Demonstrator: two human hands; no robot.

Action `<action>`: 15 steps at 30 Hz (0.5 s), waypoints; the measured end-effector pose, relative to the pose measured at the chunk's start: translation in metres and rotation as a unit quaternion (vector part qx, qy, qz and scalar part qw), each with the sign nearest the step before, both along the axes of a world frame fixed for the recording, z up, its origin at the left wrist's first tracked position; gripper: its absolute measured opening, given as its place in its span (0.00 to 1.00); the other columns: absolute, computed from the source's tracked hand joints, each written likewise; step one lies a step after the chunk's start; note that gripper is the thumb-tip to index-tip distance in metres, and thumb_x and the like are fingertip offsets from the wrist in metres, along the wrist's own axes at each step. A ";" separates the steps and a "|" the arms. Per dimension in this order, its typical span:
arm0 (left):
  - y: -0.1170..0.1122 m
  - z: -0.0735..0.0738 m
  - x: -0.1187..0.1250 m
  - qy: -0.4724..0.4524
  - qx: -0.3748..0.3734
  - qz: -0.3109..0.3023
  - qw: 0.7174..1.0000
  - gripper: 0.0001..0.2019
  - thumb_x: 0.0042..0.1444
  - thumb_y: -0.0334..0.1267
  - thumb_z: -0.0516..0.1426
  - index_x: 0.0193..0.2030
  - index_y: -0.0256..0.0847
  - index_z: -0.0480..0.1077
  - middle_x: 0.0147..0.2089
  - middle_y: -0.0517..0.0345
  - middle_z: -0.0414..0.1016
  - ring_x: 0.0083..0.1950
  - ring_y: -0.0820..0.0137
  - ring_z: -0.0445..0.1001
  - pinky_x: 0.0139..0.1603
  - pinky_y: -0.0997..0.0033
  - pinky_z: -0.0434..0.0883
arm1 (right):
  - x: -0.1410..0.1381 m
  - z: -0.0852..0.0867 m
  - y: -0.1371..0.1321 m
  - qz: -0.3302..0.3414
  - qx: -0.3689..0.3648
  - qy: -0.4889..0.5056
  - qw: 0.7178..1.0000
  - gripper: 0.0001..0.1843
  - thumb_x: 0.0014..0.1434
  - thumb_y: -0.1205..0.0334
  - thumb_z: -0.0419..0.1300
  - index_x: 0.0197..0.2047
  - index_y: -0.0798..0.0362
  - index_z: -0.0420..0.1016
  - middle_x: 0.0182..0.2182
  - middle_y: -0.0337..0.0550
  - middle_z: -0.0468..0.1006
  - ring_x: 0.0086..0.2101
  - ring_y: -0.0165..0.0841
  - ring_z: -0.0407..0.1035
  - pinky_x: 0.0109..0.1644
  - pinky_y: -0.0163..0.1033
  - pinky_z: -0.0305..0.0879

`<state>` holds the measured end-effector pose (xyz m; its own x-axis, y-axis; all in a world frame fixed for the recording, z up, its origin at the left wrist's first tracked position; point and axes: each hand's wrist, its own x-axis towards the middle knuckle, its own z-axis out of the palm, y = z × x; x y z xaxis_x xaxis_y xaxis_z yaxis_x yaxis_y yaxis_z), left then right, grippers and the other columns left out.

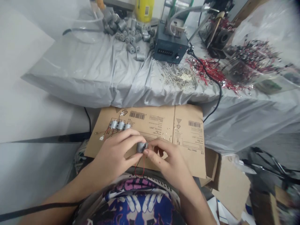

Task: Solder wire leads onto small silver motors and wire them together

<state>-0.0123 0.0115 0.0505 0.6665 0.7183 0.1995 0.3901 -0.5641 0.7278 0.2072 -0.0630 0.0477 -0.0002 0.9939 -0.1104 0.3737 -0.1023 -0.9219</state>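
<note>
Head camera looks down on a small silver motor (142, 147) held just above a flattened cardboard sheet (187, 125), between the person's two hands. The left hand (114, 153) curls its fingers over the motor from one side, while the right hand (167, 162) pinches the other end between thumb and forefinger, so the hands almost meet around it. Thin red wires (142, 165) hang from the motor toward the person's patterned shirt (138, 200). Just beyond the left hand, three more motors (120, 125) sit in a tight row on the cardboard, with wires trailing from them. Past the cardboard, a crumpled grey plastic sheet (70, 84) covers the desk. On it lie a heap of loose motors (127, 31), a dark control box (170, 43) with a black cable (211, 81), a scatter of small silver bits (179, 78), and a tangle of red wire scraps (208, 70). A yellow bottle (145, 9) stands at the far edge.
</note>
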 end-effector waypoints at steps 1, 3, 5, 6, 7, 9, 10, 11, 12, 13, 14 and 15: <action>-0.001 0.000 0.000 -0.005 0.000 0.002 1.000 0.13 0.72 0.28 0.63 0.57 0.49 0.73 0.57 0.61 0.79 0.55 0.68 0.81 0.58 0.67 0.76 | -0.002 -0.001 0.001 -0.005 -0.010 0.004 1.000 0.10 0.71 0.52 0.68 0.40 0.47 0.82 0.33 0.40 0.82 0.33 0.34 0.71 0.35 0.40 0.63; -0.003 0.001 -0.001 -0.020 0.003 0.007 1.000 0.14 0.71 0.28 0.63 0.58 0.49 0.74 0.56 0.60 0.79 0.55 0.67 0.81 0.59 0.66 0.76 | -0.004 -0.004 0.003 -0.018 -0.021 0.025 0.999 0.08 0.69 0.56 0.67 0.38 0.48 0.82 0.30 0.38 0.80 0.31 0.32 0.70 0.34 0.39 0.62; -0.004 0.002 -0.004 -0.033 -0.004 0.012 0.999 0.15 0.70 0.28 0.64 0.58 0.50 0.75 0.56 0.60 0.80 0.55 0.66 0.82 0.60 0.66 0.77 | -0.003 -0.006 0.005 -0.027 -0.027 0.049 0.998 0.07 0.67 0.56 0.66 0.38 0.49 0.82 0.29 0.38 0.80 0.30 0.32 0.69 0.34 0.38 0.63; -0.005 0.003 -0.005 -0.038 -0.012 0.015 0.999 0.15 0.69 0.28 0.65 0.57 0.50 0.75 0.56 0.60 0.80 0.55 0.66 0.82 0.61 0.66 0.77 | -0.002 -0.007 0.005 -0.028 -0.029 0.057 0.998 0.07 0.67 0.56 0.66 0.39 0.49 0.82 0.29 0.38 0.80 0.30 0.32 0.69 0.34 0.38 0.64; -0.006 0.004 -0.006 -0.044 -0.021 0.019 0.999 0.16 0.67 0.27 0.66 0.57 0.50 0.75 0.56 0.61 0.81 0.55 0.67 0.82 0.62 0.66 0.77 | 0.000 -0.008 0.005 -0.025 -0.032 0.062 0.997 0.08 0.67 0.55 0.66 0.39 0.49 0.82 0.30 0.38 0.80 0.30 0.32 0.69 0.35 0.38 0.64; -0.007 0.005 -0.007 -0.057 -0.040 0.021 0.997 0.17 0.66 0.27 0.67 0.57 0.51 0.76 0.56 0.63 0.81 0.57 0.68 0.82 0.63 0.68 0.77 | 0.000 -0.007 0.004 -0.004 -0.043 0.072 0.997 0.08 0.67 0.56 0.66 0.39 0.49 0.82 0.30 0.38 0.79 0.31 0.32 0.69 0.35 0.38 0.65; -0.008 0.005 -0.007 -0.063 -0.047 0.020 0.997 0.18 0.66 0.27 0.68 0.57 0.52 0.76 0.57 0.63 0.81 0.58 0.68 0.82 0.63 0.69 0.77 | 0.000 -0.006 0.003 0.011 -0.047 0.078 0.996 0.06 0.67 0.57 0.66 0.39 0.49 0.82 0.30 0.38 0.79 0.31 0.32 0.69 0.36 0.38 0.64; -0.008 0.005 -0.006 -0.068 -0.055 0.016 0.996 0.18 0.66 0.27 0.68 0.57 0.52 0.76 0.58 0.63 0.81 0.58 0.68 0.82 0.63 0.70 0.78 | -0.001 -0.005 0.003 0.026 -0.047 0.083 0.995 0.05 0.67 0.59 0.65 0.38 0.49 0.81 0.30 0.37 0.78 0.31 0.31 0.68 0.36 0.38 0.64; -0.009 0.005 -0.005 -0.071 -0.065 0.011 0.995 0.18 0.66 0.27 0.68 0.57 0.52 0.76 0.58 0.63 0.81 0.58 0.68 0.82 0.62 0.70 0.78 | -0.002 -0.004 0.002 0.039 -0.044 0.085 0.995 0.04 0.66 0.61 0.65 0.38 0.49 0.80 0.30 0.36 0.77 0.32 0.31 0.68 0.36 0.37 0.63; -0.009 0.005 -0.004 -0.074 -0.075 0.006 0.994 0.19 0.65 0.26 0.68 0.57 0.52 0.76 0.57 0.63 0.81 0.58 0.68 0.82 0.62 0.71 0.78 | -0.003 -0.003 0.002 0.048 -0.038 0.086 0.994 0.04 0.66 0.63 0.65 0.37 0.49 0.79 0.30 0.35 0.76 0.32 0.31 0.67 0.37 0.37 0.62; -0.010 0.005 -0.003 -0.076 -0.085 0.000 0.994 0.19 0.65 0.26 0.68 0.57 0.52 0.76 0.56 0.63 0.81 0.57 0.68 0.82 0.61 0.71 0.79 | -0.004 -0.002 0.002 0.054 -0.030 0.084 0.995 0.05 0.66 0.65 0.65 0.36 0.49 0.78 0.30 0.35 0.75 0.32 0.30 0.66 0.37 0.37 0.61; -0.010 0.005 -0.002 -0.078 -0.093 -0.004 0.993 0.19 0.65 0.26 0.69 0.57 0.52 0.76 0.55 0.64 0.81 0.55 0.69 0.82 0.60 0.72 0.79 | -0.004 -0.002 0.001 0.057 -0.024 0.082 0.995 0.06 0.66 0.66 0.65 0.35 0.49 0.78 0.30 0.35 0.75 0.32 0.30 0.66 0.37 0.37 0.61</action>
<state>-0.0144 0.0015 0.0556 0.6437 0.7474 0.1645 0.2608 -0.4163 0.8710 0.2030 -0.0619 0.0454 -0.1335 0.9802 -0.1464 0.2310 -0.1129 -0.9664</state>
